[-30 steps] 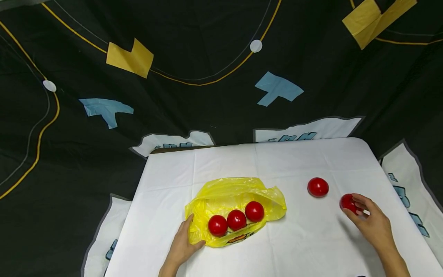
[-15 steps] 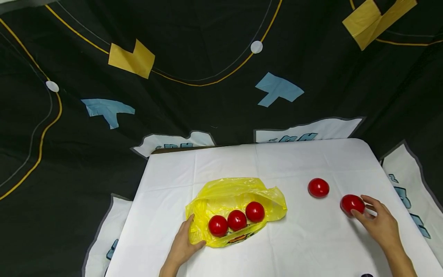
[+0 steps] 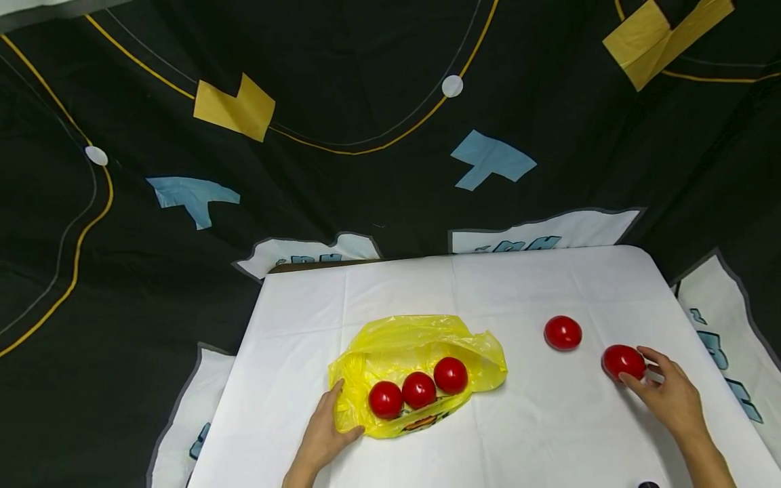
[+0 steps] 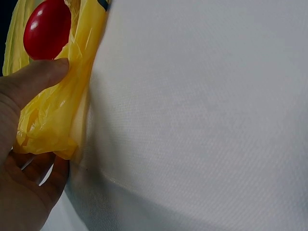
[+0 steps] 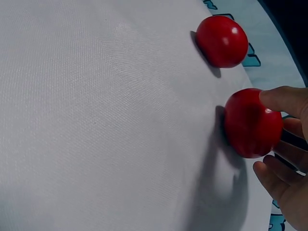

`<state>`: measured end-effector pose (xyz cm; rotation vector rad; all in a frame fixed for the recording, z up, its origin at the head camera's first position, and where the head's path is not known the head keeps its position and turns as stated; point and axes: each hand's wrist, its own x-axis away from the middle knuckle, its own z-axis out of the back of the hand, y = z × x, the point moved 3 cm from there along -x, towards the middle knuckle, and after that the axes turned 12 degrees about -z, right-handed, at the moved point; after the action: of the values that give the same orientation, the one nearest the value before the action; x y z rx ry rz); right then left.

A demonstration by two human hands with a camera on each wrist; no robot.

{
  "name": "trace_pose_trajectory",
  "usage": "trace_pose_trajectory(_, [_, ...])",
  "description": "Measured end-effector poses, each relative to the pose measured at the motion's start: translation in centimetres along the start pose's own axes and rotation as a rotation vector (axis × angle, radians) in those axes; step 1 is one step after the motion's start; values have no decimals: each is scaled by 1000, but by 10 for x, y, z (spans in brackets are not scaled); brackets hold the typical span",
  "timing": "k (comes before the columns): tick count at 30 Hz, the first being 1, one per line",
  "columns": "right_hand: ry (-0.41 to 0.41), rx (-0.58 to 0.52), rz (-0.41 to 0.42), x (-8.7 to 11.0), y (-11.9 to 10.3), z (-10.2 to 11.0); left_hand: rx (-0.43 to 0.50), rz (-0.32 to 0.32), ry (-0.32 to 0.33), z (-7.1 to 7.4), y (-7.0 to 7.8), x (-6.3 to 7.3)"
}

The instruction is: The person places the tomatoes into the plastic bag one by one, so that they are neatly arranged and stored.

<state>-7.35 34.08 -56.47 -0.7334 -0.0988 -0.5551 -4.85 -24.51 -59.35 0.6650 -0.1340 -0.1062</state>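
My left hand (image 3: 325, 430) grips the left end of a yellow plastic bag (image 3: 403, 332), thumb on the near side and fingers behind, as the left wrist view shows. The bag lies with its mouth spread, and 3 glossy red balls (image 3: 418, 390), tomato-like in look, sit in a row inside. At the right, my right hand (image 3: 674, 396) holds another red ball (image 5: 251, 126) between thumb and fingers. Its thumb lies on the ball's surface, while some fingers stand off it in the right wrist view. Beyond it, a further red ball (image 3: 563, 333) rests on the white cloth.
A white cloth (image 3: 518, 440) covers the table. Behind the table hangs a dark curtain (image 3: 366, 190) with yellow and blue shapes. A small dark object (image 3: 649, 484) shows at the bottom edge, mostly cut off.
My right hand has shifted slightly right and its fingers have drawn back over the ball, leaving more of it visible. The left hand and bag stay in place.
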Motion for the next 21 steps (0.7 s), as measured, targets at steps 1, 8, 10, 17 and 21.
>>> trace_pose_trajectory(1, [-4, 0, -1, 0, 0, -1, -4, 0, 0, 0, 0, 0])
trace_pose_trajectory(8, [3, -1, 34, -3, 2, -7, -8, 9, -4, 0, -1, 0])
trace_pose_trajectory(10, [-3, -4, 28, -5, 2, -8, -10, 5, -2, 0, -1, 0])
trace_pose_trajectory(17, [-29, -8, -5, -10, 2, -12, -16, 0, -6, 0, 0, 0])
trace_pose_trajectory(21, [-40, -18, 0, -11, 2, -14, -17, 0, -13, 1, 0, 0])
